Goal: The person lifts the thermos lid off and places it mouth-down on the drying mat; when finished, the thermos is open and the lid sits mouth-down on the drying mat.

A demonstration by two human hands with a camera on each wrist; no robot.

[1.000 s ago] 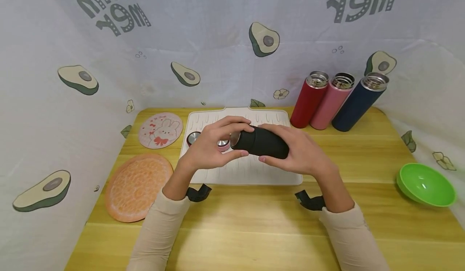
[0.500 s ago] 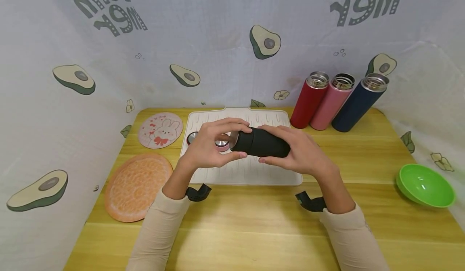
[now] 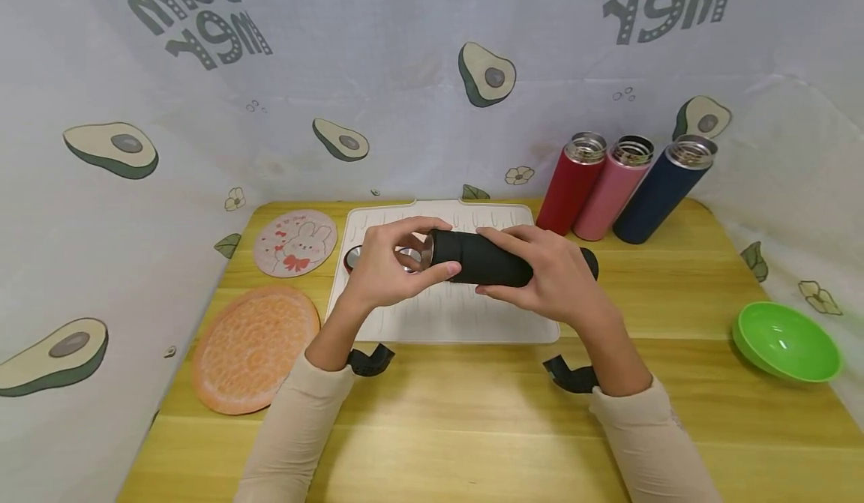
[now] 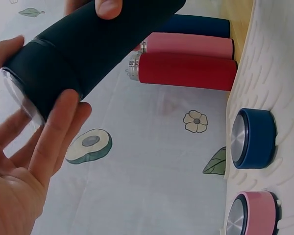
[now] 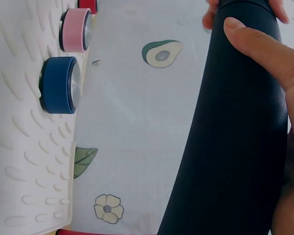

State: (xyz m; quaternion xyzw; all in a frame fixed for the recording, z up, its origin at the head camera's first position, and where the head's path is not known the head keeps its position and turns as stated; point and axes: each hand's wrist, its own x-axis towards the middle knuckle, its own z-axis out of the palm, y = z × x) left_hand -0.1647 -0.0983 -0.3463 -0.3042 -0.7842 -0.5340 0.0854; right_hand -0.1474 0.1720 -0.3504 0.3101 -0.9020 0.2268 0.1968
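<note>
A black thermos bottle (image 3: 496, 259) is held nearly level above the white ribbed mat, its silver-topped lid (image 4: 41, 73) facing left. My left hand (image 3: 386, 270) grips the lid end with thumb and fingers spread around it. Around the body, my right hand (image 3: 560, 274) holds on, and the bottle's base (image 3: 590, 263) pokes out beyond it. A seam shows where lid and body meet. On the mat sit a blue lid (image 4: 257, 138) and a pink lid (image 4: 257, 215); a red lid (image 5: 87, 6) is partly out of frame in the right wrist view.
Red (image 3: 572, 188), pink (image 3: 612, 196) and navy (image 3: 664, 192) bottles stand lidless at the back right. A green bowl (image 3: 786, 342) is at the right edge. A rabbit placemat (image 3: 295, 243) and an orange round mat (image 3: 256, 349) lie left of the ribbed mat (image 3: 459, 323).
The bottle has turned so its base now shows past my right hand. My left fingers have shifted around the lid. The head view has swung slightly.
</note>
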